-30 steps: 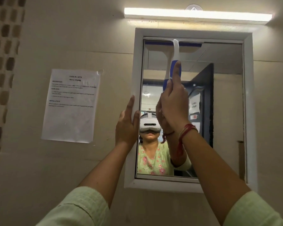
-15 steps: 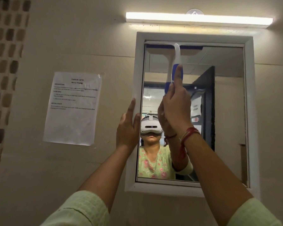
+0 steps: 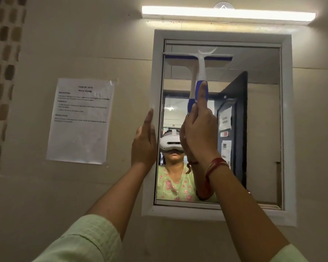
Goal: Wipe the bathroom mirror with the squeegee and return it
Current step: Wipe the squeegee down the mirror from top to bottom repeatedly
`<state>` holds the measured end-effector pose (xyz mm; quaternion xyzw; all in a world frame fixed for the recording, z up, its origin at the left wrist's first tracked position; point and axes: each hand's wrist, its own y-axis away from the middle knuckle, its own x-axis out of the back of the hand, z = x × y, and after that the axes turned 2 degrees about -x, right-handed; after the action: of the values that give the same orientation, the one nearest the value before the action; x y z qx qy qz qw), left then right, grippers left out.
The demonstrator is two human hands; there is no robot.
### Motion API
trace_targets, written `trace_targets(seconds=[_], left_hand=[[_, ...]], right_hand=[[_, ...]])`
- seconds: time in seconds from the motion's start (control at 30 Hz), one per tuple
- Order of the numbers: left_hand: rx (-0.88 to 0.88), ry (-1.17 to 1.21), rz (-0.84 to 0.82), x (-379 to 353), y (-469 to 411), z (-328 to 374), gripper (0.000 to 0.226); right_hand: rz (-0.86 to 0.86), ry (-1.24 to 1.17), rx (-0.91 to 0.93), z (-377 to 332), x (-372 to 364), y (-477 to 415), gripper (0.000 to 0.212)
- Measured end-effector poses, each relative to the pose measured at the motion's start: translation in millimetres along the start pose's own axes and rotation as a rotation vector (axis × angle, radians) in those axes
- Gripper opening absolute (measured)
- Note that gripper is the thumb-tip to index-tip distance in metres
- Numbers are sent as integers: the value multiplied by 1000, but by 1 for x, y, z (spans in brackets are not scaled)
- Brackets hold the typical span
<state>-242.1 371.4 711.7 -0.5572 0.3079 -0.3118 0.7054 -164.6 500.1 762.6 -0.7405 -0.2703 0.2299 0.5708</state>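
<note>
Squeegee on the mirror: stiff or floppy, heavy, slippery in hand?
Probably light: the right hand alone holds the squeegee up by its handle. Its white neck looks like moulded plastic, so likely stiff; its blue blade strip probably flexes against the mirror. Its blue grip likely resists slipping.

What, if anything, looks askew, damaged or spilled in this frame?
Nothing stands out. The squeegee blade lies level at the top of the mirror, gripped by the right hand; the left hand rests flat on the frame. The sheet on the wall only leans with the camera's angle.
</note>
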Motion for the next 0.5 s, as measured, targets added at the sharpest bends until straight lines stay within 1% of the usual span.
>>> trace_targets(seconds=[0.5], left_hand=[[-16,-8,2,0,1,2,44]], right_hand=[[-19,-62,-31,4,-1,44,64]])
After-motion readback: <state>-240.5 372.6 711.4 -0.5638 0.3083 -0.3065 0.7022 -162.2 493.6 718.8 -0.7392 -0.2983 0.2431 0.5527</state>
